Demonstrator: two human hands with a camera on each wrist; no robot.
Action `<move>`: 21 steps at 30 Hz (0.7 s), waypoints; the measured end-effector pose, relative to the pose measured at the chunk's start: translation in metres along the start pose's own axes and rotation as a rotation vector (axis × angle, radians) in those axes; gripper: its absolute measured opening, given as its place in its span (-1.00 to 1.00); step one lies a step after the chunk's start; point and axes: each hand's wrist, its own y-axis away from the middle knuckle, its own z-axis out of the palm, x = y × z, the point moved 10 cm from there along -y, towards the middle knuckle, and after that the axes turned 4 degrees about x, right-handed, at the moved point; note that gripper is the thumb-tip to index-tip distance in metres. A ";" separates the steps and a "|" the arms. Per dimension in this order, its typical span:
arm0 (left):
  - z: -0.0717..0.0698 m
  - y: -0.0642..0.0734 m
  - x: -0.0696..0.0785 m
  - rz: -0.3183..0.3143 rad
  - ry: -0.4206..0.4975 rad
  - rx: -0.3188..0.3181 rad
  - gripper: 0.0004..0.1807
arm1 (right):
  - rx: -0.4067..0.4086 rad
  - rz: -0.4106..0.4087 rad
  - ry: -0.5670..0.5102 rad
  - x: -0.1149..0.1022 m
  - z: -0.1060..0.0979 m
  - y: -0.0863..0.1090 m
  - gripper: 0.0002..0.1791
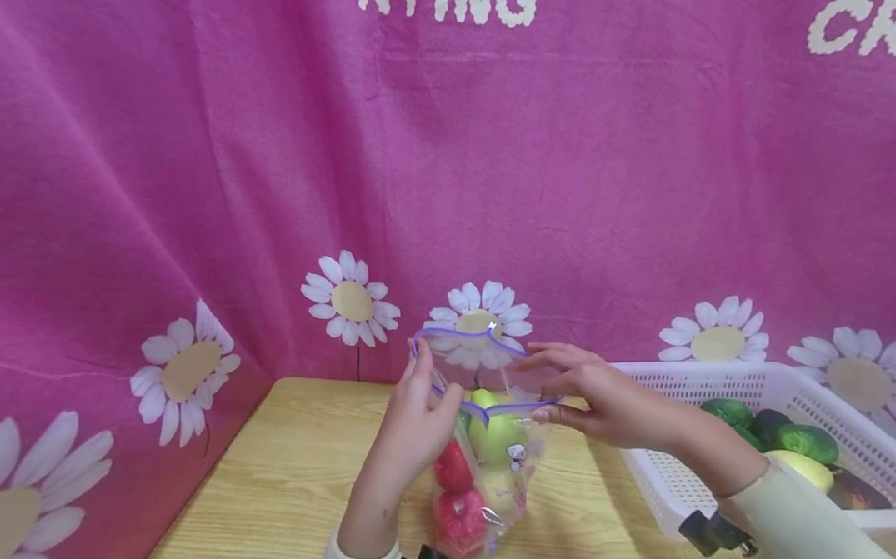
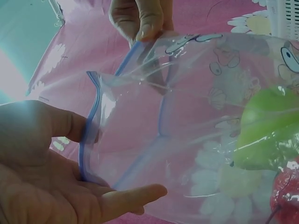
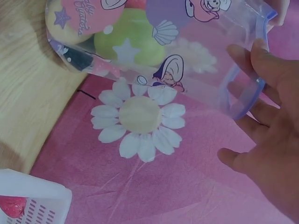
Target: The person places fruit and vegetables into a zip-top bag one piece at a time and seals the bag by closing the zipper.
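A clear zip bag (image 1: 517, 409) with a purple seal and cartoon prints stands on the table, its mouth spread apart. My left hand (image 1: 421, 412) holds the left end of the mouth, the thumb against the seal in the left wrist view. At the right end, my right hand (image 1: 601, 395) pinches the rim between thumb and fingers. Inside lie a green pear-shaped fruit (image 2: 266, 128), two red round fruits (image 1: 460, 522) and a pale yellow one (image 3: 70, 23). A dark green piece (image 3: 77, 58) shows partly at the bag's bottom in the right wrist view.
Right of the bag, a white perforated basket (image 1: 684, 373) holds dark green vegetables (image 1: 807, 443), a yellow one (image 1: 803, 468) and a dark purplish one (image 1: 855, 491). My right forearm passes over its near edge. A pink daisy-print cloth (image 1: 572, 193) hangs behind the wooden table (image 1: 297, 465).
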 end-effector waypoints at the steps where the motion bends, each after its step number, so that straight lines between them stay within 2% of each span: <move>1: 0.000 0.000 -0.001 -0.002 0.002 -0.006 -0.13 | -0.010 0.013 -0.008 0.002 0.000 0.001 -0.82; 4: 0.001 0.000 -0.001 0.003 -0.004 -0.029 -0.13 | -0.034 0.054 -0.024 0.008 0.003 0.003 -0.80; 9: 0.005 0.000 0.000 0.011 -0.011 -0.063 -0.09 | -0.031 0.095 -0.080 0.014 0.005 0.007 -0.94; 15: 0.007 0.002 0.000 0.020 -0.003 -0.141 0.11 | -0.001 0.092 -0.095 0.020 -0.003 0.008 -0.83; 17: 0.006 0.002 -0.001 0.022 -0.023 -0.149 0.18 | 0.007 0.097 -0.090 0.023 -0.006 0.009 -0.81; 21: 0.001 0.001 -0.002 0.040 -0.062 -0.124 0.24 | 0.027 0.115 -0.074 0.028 -0.010 0.010 -0.79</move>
